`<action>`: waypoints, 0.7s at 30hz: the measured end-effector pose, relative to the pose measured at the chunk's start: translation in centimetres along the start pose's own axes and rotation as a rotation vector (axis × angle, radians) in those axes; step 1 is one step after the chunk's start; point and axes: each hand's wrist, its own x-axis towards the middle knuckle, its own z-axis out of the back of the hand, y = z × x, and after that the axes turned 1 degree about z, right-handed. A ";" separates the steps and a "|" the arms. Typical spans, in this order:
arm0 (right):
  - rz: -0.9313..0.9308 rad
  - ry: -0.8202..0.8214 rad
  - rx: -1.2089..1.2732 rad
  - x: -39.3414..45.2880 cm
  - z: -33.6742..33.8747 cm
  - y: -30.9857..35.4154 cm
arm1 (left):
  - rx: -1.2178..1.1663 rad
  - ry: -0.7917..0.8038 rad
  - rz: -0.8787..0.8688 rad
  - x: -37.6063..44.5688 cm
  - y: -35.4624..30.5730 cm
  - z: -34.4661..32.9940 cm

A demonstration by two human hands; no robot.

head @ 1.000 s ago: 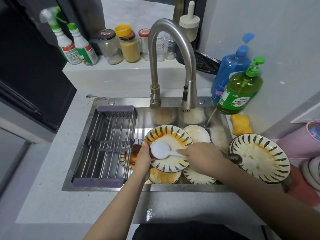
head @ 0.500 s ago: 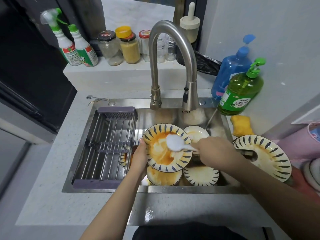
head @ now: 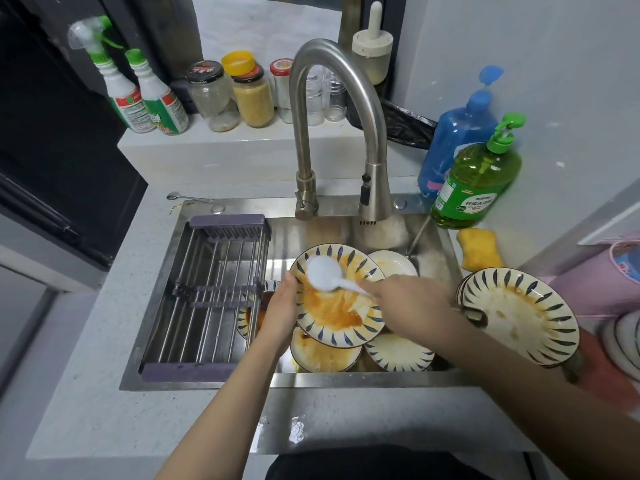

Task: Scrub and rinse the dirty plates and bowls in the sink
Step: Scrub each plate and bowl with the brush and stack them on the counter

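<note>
Over the sink (head: 207, 382), the left hand (head: 281, 315) grips the sauce-smeared plate (head: 341, 308) by its rim; the right hand (head: 407, 301) grasps a white brush (head: 323, 273) against it. Dirty bowls (head: 398, 353) lie beneath, a drying rack (head: 207, 296) left.

Two bare forearms and hands, seen from above, with dark clothing at the lower edge.

Both forearms are seen uncovered along their whole visible length; no sleeve, cuff or glove is shown on either. The left hand (head: 280, 313) is shown from its back, and its fingers cannot be made out. The right hand (head: 405, 301) is likewise shown from its back, slightly blurred, so finer detail of the knuckles and nails cannot be told. The left forearm is seen as slender and smooth, the right as broader because it lies nearer the camera. A dark, plain garment (head: 381, 462) is seen at the bottom edge, its cut not discernible.
</note>
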 end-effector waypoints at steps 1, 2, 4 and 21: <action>0.057 0.024 0.014 -0.4 -0.1 0.3 | 0.003 -0.013 0.004 0.0 -0.3 0.0; 0.102 0.053 0.016 -0.9 -0.1 0.3 | -0.024 -0.019 0.025 -0.1 -0.6 0.0; 0.089 0.108 0.011 -1.4 0.4 -0.8 | -0.098 -0.028 0.051 0.1 -0.7 0.4; -0.025 0.064 0.027 -0.2 0.5 -1.5 | 0.027 -0.052 -0.057 -0.6 -2.5 1.1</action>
